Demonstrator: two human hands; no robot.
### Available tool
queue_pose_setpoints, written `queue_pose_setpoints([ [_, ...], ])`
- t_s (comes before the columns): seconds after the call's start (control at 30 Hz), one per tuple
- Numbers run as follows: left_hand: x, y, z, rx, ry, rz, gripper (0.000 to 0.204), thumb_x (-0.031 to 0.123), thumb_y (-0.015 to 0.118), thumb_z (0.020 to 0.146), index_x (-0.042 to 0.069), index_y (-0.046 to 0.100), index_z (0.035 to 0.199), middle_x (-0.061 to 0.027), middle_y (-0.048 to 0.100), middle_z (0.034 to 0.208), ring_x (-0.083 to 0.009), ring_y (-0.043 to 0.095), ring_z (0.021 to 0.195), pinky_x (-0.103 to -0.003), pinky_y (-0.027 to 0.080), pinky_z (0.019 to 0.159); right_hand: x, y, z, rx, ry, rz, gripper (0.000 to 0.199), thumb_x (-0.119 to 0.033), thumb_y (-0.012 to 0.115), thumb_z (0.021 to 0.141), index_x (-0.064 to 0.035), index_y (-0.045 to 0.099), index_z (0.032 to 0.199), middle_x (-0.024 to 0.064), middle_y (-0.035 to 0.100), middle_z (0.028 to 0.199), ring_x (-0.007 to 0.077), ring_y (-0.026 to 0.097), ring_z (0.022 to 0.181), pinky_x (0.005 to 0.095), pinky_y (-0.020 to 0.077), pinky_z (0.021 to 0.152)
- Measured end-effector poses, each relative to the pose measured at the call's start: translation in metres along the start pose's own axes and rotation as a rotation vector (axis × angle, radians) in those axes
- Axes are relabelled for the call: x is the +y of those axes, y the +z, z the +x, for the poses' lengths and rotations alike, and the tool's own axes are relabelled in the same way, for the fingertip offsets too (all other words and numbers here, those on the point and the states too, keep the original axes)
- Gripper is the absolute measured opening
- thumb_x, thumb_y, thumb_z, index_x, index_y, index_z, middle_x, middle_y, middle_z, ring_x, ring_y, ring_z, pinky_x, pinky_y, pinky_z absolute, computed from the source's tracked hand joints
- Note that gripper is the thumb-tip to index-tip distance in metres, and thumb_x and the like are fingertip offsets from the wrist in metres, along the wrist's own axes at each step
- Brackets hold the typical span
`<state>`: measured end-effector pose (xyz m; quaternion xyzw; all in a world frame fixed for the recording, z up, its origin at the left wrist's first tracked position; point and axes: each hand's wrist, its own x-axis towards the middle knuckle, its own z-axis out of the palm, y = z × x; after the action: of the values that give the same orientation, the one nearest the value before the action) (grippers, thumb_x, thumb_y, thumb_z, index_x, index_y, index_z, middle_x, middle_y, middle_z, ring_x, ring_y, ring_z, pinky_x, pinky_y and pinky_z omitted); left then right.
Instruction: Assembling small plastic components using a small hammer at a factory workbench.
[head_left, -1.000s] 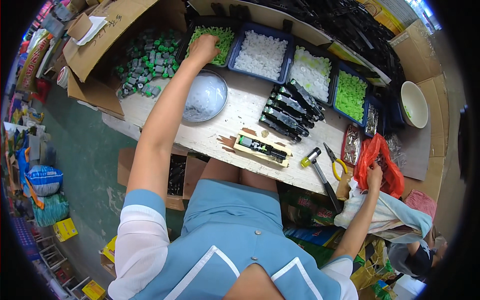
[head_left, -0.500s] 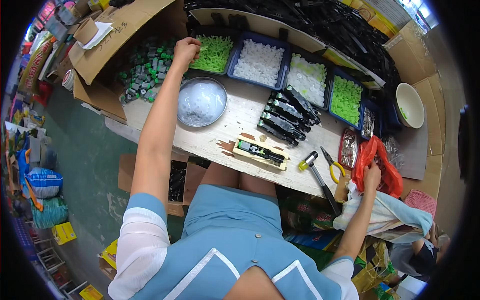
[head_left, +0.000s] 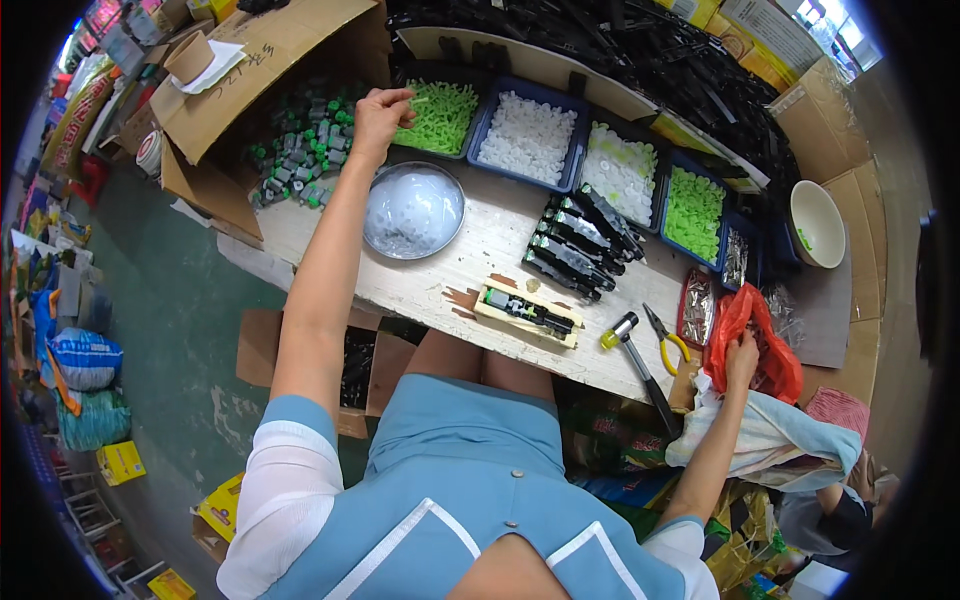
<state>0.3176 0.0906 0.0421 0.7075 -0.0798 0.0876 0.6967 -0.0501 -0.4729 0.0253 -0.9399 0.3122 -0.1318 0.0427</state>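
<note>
Green plastic pieces (head_left: 445, 118) fill a tray (head_left: 440, 155) at the worktop's (head_left: 500, 230) far edge, left of its middle. The step seems to be picking out parts; lifting calls for a light pinch. The left hand (head_left: 380, 122) reaches forward, knuckles up, fingers closed on seemingly one piece; the right hand (head_left: 741, 362) reaches into a red bag (head_left: 782, 370) by the right edge, fingers partly hidden, whether closed I cannot tell

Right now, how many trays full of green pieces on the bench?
2: a dark tray beside the left hand, and a blue tray farther right, past the two trays of white pieces.
</note>
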Motion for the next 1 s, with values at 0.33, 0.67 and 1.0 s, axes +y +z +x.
queue_pose_setpoints([
  [0.33, 0.045, -0.026, -0.139, -0.105, 0.01, 0.298, 0.013, -0.001, 0.062, 0.075, -0.003, 0.065, 0.087, -0.0029, 0.059, 0.071, -0.0091, 0.054, 0.062, -0.022, 0.044, 0.056, -0.029, -0.022, -0.017, 0.254, 0.053, 0.433, 0.024, -0.018, 0.054, 0.087, -0.0006, 0.06, 0.103, 0.0099, 0.064, 0.081, 0.0121, 0.057, 0.063, 0.029, 0.0459, 0.058],
  [0.67, 0.012, -0.007, -0.175, -0.175, 0.515, 0.843, 0.011, -0.003, 0.063, 0.068, 0.0, 0.062, 0.078, -0.0113, 0.056, 0.07, -0.0262, 0.056, 0.066, -0.032, 0.044, 0.057, -0.143, -0.035, -0.053, -0.003, -0.163, 0.538, 0.022, -0.012, 0.059, 0.084, 0.0007, 0.062, 0.102, 0.012, 0.065, 0.09, 0.0183, 0.06, 0.076, 0.0293, 0.0456, 0.071],
  [1.0, 0.049, -0.005, -0.183, -0.051, 0.087, 0.297, 0.012, -0.002, 0.062, 0.073, -0.002, 0.065, 0.085, -0.0039, 0.058, 0.072, -0.0109, 0.056, 0.06, -0.023, 0.043, 0.052, -0.207, -0.041, -0.097, -0.162, -0.361, 0.725, 0.022, -0.009, 0.061, 0.081, -0.0021, 0.06, 0.101, 0.0089, 0.062, 0.085, 0.0186, 0.056, 0.073, 0.0289, 0.0447, 0.068],
])
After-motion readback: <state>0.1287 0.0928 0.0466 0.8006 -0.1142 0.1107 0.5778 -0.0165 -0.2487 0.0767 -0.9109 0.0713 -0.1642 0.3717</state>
